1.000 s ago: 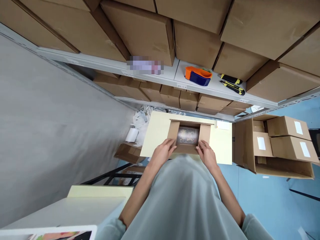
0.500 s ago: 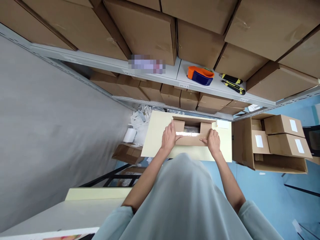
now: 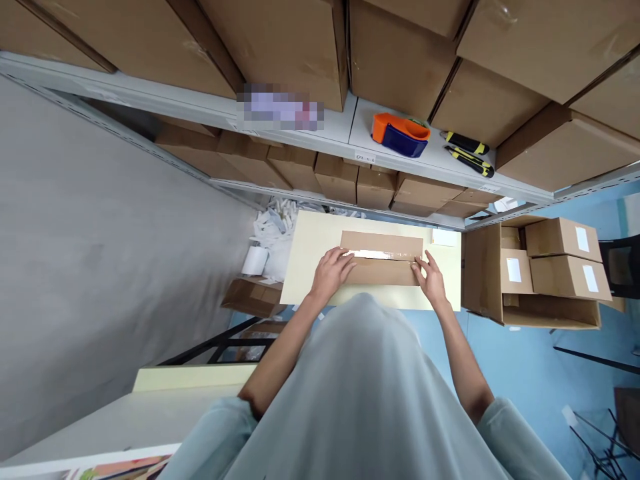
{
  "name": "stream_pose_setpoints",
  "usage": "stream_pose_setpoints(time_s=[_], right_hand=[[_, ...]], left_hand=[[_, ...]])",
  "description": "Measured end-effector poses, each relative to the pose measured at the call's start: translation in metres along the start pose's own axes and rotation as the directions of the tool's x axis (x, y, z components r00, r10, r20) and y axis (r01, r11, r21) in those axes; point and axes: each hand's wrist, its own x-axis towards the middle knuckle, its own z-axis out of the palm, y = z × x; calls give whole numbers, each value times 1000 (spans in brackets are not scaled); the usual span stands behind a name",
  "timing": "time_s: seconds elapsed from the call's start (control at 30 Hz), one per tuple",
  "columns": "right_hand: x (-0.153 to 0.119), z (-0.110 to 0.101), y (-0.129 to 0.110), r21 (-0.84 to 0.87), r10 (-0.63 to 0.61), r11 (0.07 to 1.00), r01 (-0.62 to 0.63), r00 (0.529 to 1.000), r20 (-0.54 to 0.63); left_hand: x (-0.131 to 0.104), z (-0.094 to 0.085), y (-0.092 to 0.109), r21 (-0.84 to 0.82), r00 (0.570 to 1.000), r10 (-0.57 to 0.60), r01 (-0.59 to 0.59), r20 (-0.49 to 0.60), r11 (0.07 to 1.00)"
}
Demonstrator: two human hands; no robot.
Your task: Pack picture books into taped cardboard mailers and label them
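A long cardboard box lies on the pale yellow tabletop, its top flaps folded down. A shiny strip of clear tape runs lengthwise along the seam. At the box's left end, my left hand is open, fingers stretched over the edge near the tape. My right hand is at the right end, its fingers apart, with the fingertips touching the edge by the tape's end. Nothing inside the box shows.
Shelves of cardboard boxes rise behind the table. On a shelf lie an orange and blue tape dispenser and black-yellow utility knives. An open carton with smaller boxes stands right; a white roll and paper scraps lie left.
The box's raised far flap has come down, covering the opening that showed before. Both my hands have shifted slightly and stay at the box's two ends.
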Motion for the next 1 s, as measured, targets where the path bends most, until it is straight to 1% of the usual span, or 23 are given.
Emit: stream_pose_setpoints(time_s=[0.07,0.13,0.2,0.23,0.27,0.3,0.37,0.43,0.53,0.67,0.77,0.87,0.93,1.0], right_hand=[[-3,6,2,174,121,978,-118,993,-7],[0,9,2,294,223,932,-211,975,-8],[8,9,0,325,299,903,-282,954,-3],[12,8,-2,314,328,897,-311,945,-2],[17,6,-3,291,348,897,-333,938,0],[22,3,-5,257,360,901,-348,933,2],[31,-2,-8,165,377,913,-374,926,16],[41,-7,-10,77,395,914,-399,917,59],[56,-10,-12,-31,423,906,-423,897,132],[70,-6,-19,-228,446,883,-410,884,141],[69,-5,-25,-290,431,880,-376,889,153],[58,-8,-30,-264,382,905,-333,910,162],[53,-12,-32,-245,315,932,-266,931,187],[59,-18,-35,-298,236,940,-168,949,210]], left_hand=[[-4,8,-2,-103,993,-100,93,-65,990],[-3,14,-2,-219,961,-243,211,-130,953],[5,18,-3,-336,906,-399,335,-144,880],[9,18,-5,-378,878,-460,386,-128,842],[14,18,-6,-402,858,-503,427,-100,810],[19,16,-9,-408,847,-527,459,-65,789],[27,11,-12,-367,842,-539,502,0,783],[33,7,-14,-295,840,-540,528,46,796],[38,4,-11,-181,843,-534,536,65,824],[44,8,-3,-41,832,-548,553,84,832],[45,7,-1,6,836,-540,542,101,840],[41,1,-4,5,856,-505,507,114,862],[39,-2,-8,14,881,-464,465,94,885],[44,-3,-9,40,922,-381,379,66,924]])
